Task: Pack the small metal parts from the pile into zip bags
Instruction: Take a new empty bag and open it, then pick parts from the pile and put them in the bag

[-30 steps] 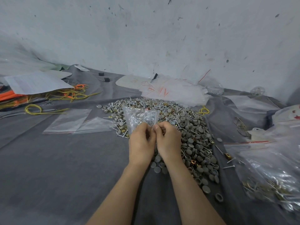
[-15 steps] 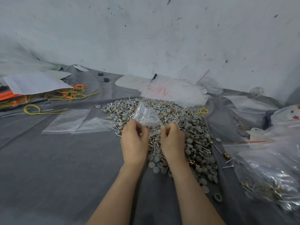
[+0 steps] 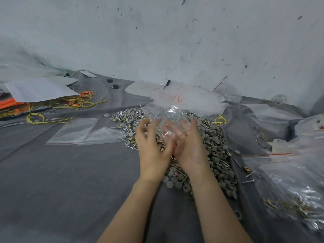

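Note:
A pile of small metal parts point(image 3: 215, 142), grey caps, pins and brass pieces, lies on the grey cloth point(image 3: 70, 181). Above its near left part my left hand point(image 3: 150, 151) and my right hand point(image 3: 189, 149) are side by side, fingers spread and fairly straight, blurred by motion. A clear zip bag point(image 3: 168, 116) with a red strip is draped over the fingertips of both hands and bulges up over the pile. Whether any finger pinches the bag is lost in the blur.
Two flat zip bags point(image 3: 73, 130) lie left of the pile. A heap of clear bags point(image 3: 189, 100) sits behind it by the wall. Filled bags point(image 3: 289, 190) are at the right. Yellow wire loops point(image 3: 36, 118) and paper point(image 3: 38, 90) are far left.
My hands went from pinching the bag's mouth close together to spread fingers. The bag has swung up and forward over the pile, and both hands moved slightly away from me.

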### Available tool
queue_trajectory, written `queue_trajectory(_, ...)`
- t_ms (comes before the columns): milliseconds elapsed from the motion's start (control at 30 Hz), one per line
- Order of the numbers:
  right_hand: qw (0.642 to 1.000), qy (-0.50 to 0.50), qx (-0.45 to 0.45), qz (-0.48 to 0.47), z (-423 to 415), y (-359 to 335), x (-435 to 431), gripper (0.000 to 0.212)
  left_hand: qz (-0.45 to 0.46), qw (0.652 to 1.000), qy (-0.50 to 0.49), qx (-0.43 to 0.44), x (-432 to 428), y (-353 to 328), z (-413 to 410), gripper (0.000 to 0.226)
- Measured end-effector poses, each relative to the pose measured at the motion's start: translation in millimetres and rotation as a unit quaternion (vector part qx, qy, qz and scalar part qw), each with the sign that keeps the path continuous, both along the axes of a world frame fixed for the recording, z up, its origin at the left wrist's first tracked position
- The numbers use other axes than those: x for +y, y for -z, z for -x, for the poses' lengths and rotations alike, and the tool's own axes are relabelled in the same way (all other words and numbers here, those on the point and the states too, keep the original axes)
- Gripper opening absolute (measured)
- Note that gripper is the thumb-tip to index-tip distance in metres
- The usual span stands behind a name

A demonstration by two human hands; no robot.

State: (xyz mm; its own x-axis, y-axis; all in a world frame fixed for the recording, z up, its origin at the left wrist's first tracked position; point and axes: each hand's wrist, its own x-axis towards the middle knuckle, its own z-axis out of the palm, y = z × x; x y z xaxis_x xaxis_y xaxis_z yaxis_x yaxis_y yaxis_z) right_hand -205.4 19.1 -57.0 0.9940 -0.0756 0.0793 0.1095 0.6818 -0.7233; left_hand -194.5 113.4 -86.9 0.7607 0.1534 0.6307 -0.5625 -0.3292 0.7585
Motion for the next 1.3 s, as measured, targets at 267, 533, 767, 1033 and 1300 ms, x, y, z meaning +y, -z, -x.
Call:
queue_trajectory(267,0.989,-0.132,-0.002,-0.061,6,-11,21,0.086,0.446,0.734,0.405,0.315,1,-30,-5,0.045)
queue_trajectory(533,0.988,-0.152,-0.012,0.008,1,-30,32,0.081,0.521,0.698,0.398,0.289,-4,-35,11,0.047)
queue_trajectory(767,0.974,-0.064,0.013,0.216,7,-25,14,0.070,0.346,0.884,0.165,0.268,29,-33,6,0.109)
queue_trajectory(1033,0.884,-0.147,0.104,0.431,3,-22,-9,0.096,-0.451,0.886,0.058,0.088,46,-36,7,0.116)
queue_trajectory(1300,0.840,-0.093,0.084,0.528,5,-21,0,0.072,-0.446,0.875,0.095,0.165,50,-29,-6,0.107)
